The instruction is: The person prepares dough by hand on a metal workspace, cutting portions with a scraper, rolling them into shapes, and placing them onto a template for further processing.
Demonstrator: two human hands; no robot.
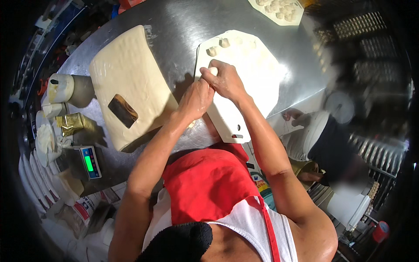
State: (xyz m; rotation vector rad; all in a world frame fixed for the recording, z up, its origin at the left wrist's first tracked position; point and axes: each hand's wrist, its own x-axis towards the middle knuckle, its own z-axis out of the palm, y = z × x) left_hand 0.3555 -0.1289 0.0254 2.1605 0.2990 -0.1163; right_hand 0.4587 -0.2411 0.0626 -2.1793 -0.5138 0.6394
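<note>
My two hands meet over the left edge of a white board (262,83) with a handle at its near end. A small pale ball of dough (213,70) shows between the thumb and fingers of my right hand (227,80). Pressed against it, my left hand (198,98) is closed; what its fingers hold is hidden. Just beyond my hands, a few dough pieces (224,42) lie on the board, others washed out by glare. To the left spreads a large slab of smooth dough (124,65), with a dark wood-patterned scraper (123,111) lying on it.
A scale (89,162) with a green display stands on the steel table (174,24) at left, near a gold bag (70,124) and a pale tub (61,87). Another board with dough pieces (279,9) is at the far edge. A person (331,148) is at right, beside racks.
</note>
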